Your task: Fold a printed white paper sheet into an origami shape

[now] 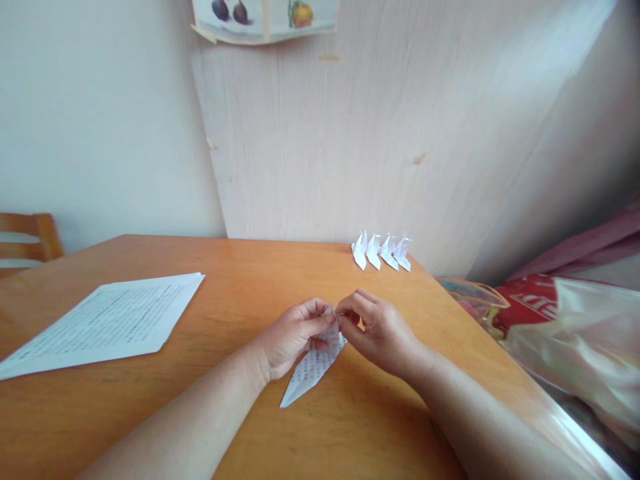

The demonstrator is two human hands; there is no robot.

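Observation:
Above the near part of the table, a folded paper figure (pixel 315 368) of printed white paper is held between both hands. My left hand (pixel 296 333) pinches it near its upper end, thumb in front. My right hand (pixel 373 327) has its thumb and forefinger closed on the narrow tip at the figure's upper right. One long pointed flap hangs down toward the lower left. Part of the paper is hidden behind my left fingers. At the table's far edge stand several folded paper cranes (pixel 373 253) in a row.
A stack of printed sheets (pixel 110 320) lies on the wooden table (pixel 240 267) at the left. A wall with fruit pictures (pixel 300 17) rises behind. Past the right edge are a red bag (pixel 530 303) and a pale plastic bag (pixel 585 340). A wooden chair (pixel 30 237) is far left.

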